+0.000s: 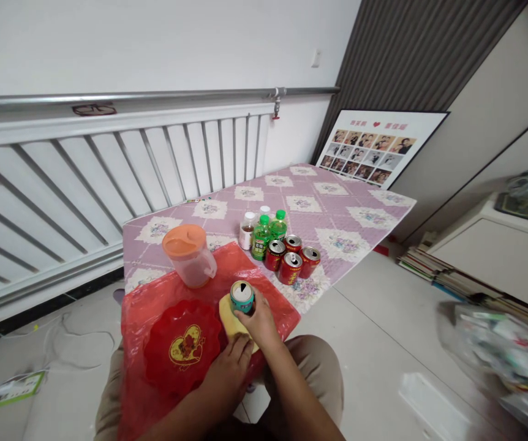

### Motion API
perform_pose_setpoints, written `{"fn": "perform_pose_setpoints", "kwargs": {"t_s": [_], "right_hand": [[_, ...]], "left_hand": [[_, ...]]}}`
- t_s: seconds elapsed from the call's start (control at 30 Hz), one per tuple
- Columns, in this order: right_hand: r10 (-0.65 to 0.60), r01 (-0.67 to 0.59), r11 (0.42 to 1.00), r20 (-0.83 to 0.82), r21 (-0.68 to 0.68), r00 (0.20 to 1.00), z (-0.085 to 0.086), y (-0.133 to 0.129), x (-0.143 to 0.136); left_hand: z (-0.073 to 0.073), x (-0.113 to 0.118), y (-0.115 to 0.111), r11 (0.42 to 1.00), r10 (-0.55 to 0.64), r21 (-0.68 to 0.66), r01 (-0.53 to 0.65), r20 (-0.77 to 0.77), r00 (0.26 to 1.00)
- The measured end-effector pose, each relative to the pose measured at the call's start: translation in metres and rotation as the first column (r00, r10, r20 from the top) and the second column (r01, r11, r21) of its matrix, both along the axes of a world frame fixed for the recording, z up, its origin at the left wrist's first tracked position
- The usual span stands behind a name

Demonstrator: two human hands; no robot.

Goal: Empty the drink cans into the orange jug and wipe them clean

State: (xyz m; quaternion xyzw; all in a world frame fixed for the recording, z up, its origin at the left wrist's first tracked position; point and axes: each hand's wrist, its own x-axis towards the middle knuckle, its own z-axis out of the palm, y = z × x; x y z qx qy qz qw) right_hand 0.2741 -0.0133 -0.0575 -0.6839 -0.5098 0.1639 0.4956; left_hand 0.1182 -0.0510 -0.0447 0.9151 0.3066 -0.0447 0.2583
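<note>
My right hand (262,320) is wrapped round a teal drink can (242,297), which stands upright with its opened top facing me. Under and beside the can is a yellow cloth (228,318). My left hand (236,360) is on the near end of the cloth, its fingers bent over it; their tips are partly hidden. Left of the hands sits a red scalloped tray (158,343) with a gold heart print. All of this is on a red plastic sheet (245,260).
Beyond the sheet stand several red cans (290,269), green-capped bottles (260,239) and a white-capped bottle (246,231). An orange-lidded pitcher (193,269) is behind the tray. The flowered tablecloth (301,202) runs back towards a radiator (154,159) and a photo board (378,147).
</note>
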Motion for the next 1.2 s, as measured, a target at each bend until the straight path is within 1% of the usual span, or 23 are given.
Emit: {"fn": "perform_pose_setpoints", "kwargs": {"t_s": [0.13, 0.23, 0.43, 0.6, 0.7, 0.9, 1.0, 1.2], "right_hand": [[-0.058, 0.058, 0.998, 0.002, 0.026, 0.998, -0.003, 0.011, 0.007], [-0.122, 0.122, 0.992, 0.005, 0.039, 0.992, -0.004, 0.017, 0.017], [-0.257, 0.254, 0.965, 0.029, 0.069, 0.966, -0.008, 0.021, 0.048], [-0.326, 0.323, 0.944, 0.04, 0.072, 0.945, -0.017, 0.03, 0.065], [-0.35, 0.347, 0.935, 0.036, 0.074, 0.936, -0.025, 0.037, 0.068], [-0.4, 0.399, 0.914, 0.009, 0.08, 0.916, -0.038, 0.047, 0.066], [-0.417, 0.416, 0.905, -0.005, 0.086, 0.909, -0.04, 0.048, 0.065], [-0.422, 0.422, 0.901, -0.014, 0.105, 0.906, -0.039, 0.048, 0.06]], "left_hand": [[-0.006, -0.001, 0.001, 1.0, -0.01, -0.005, 0.01, -0.018, 1.0], [-0.008, -0.003, 0.001, 1.0, -0.011, -0.013, 0.011, -0.023, 1.0], [-0.004, -0.004, 0.001, 1.0, -0.02, -0.013, 0.02, -0.021, 1.0], [-0.001, -0.004, 0.002, 0.999, -0.038, -0.01, 0.038, -0.014, 0.999], [-0.004, -0.004, 0.002, 0.999, -0.039, -0.007, 0.039, -0.015, 0.999], [-0.015, -0.004, 0.003, 0.999, -0.037, -0.022, 0.036, -0.02, 0.999], [-0.016, -0.004, 0.004, 0.999, -0.029, -0.033, 0.029, -0.011, 1.0], [-0.018, -0.004, 0.005, 0.999, -0.024, -0.042, 0.024, 0.0, 1.0]]}}
